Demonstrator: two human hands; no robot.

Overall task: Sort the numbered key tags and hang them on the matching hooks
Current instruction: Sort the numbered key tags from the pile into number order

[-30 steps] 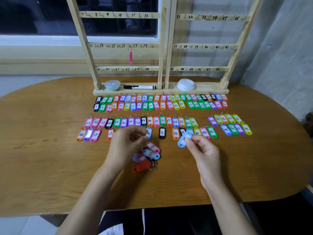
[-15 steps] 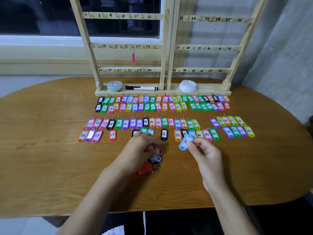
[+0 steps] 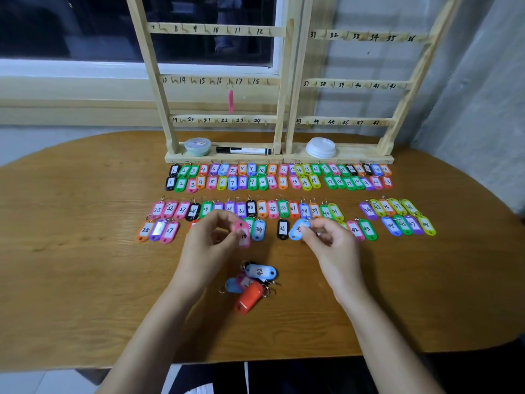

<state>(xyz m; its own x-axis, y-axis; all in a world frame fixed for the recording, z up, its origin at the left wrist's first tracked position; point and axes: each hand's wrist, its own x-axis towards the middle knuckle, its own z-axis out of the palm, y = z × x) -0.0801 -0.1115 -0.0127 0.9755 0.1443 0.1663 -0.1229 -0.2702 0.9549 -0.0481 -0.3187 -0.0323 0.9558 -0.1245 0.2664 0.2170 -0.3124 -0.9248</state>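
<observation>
Oval wooden table (image 3: 85,251); sorted rows (image 3: 261,207) lie beyond both hands. My left hand (image 3: 210,243) pinches a pink plastic key tag (image 3: 243,234), long axis toward me. My right hand (image 3: 332,245) pinches a pale blue plastic key tag (image 3: 297,230), tilted, beside a black tag marked 36 (image 3: 282,228). The unsorted pile (image 3: 251,282) sits between my wrists.

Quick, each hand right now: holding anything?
Left hand: pinches a pink key tag.
Right hand: pinches a light blue key tag.
</observation>
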